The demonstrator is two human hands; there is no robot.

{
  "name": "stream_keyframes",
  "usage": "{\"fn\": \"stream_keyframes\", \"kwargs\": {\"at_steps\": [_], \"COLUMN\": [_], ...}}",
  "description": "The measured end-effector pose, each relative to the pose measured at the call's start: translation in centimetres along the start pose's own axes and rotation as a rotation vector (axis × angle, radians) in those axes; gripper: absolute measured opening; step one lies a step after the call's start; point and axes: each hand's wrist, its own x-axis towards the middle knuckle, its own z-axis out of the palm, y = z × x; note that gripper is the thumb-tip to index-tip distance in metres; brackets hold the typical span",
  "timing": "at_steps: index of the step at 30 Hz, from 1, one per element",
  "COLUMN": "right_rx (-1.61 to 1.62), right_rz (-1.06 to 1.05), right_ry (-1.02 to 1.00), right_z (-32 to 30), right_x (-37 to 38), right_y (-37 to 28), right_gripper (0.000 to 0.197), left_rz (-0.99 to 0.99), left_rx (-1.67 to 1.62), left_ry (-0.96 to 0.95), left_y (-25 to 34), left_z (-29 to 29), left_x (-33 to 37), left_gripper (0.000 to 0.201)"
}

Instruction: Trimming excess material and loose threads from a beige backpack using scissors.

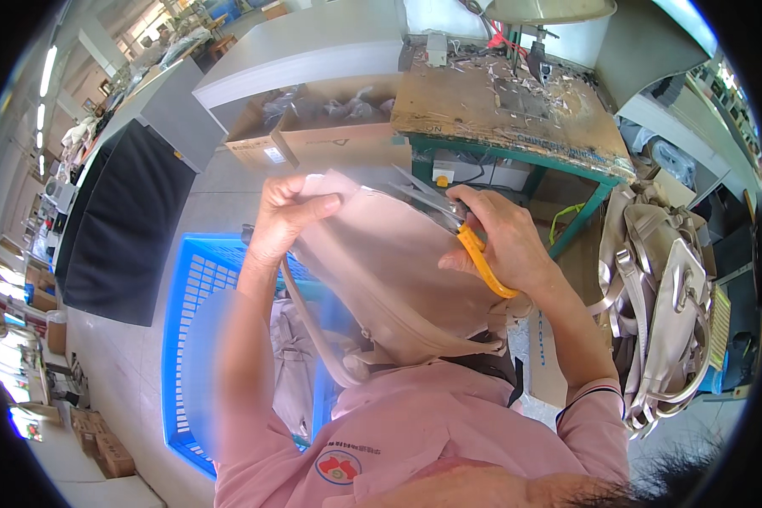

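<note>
A beige-pink bag (398, 262) is held up in front of my chest, its strap hanging down on the left. My left hand (281, 222) pinches the bag's upper left corner, thumb on the near side. In my right hand (512, 241) is a pair of scissors (486, 264) with orange handles. The parted blades point up and left along the bag's top edge; whether they touch the fabric I cannot tell. My right fingers also lie close to the bag's upper right side.
Below my left arm stands a blue plastic basket (174, 339) with more beige pieces inside. Several similar bags (656, 279) hang in a pile at the right. Ahead is a worn workbench (483, 102) littered with scraps, beside cardboard boxes (334, 146). A black-covered panel (131, 220) stands at left.
</note>
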Motion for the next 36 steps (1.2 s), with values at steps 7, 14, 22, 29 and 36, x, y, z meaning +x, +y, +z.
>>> {"fn": "stream_keyframes", "kwargs": {"at_steps": [7,14,22,29,36], "right_rx": [-0.166,-0.225,-0.25,-0.258,-0.27], "right_rz": [-0.078,-0.172,-0.148,-0.155,-0.179], "right_ry": [-0.026,0.042,-0.012,0.022,-0.005], "right_z": [-0.5,-0.2,0.3,-0.6,-0.9], "right_x": [1.5,2.3,1.9,2.1,2.3], "right_y": [-0.7,-1.0,-0.3,-1.1,-0.5], "right_gripper": [0.067,0.062,0.053,0.052,0.05], "left_rz": [0.024,0.055,0.036,0.118,0.102], "left_rx": [0.043,0.062,0.137,0.043,0.058], "left_ry": [-0.027,-0.046,-0.036,-0.061,-0.04], "left_y": [1.0,1.0,0.8,1.3,1.8], "left_z": [1.2,1.4,1.5,2.2,3.2], "left_x": [0.3,0.3,0.3,0.3,0.4], "left_gripper": [0.016,0.016,0.025,0.024,0.015]}}
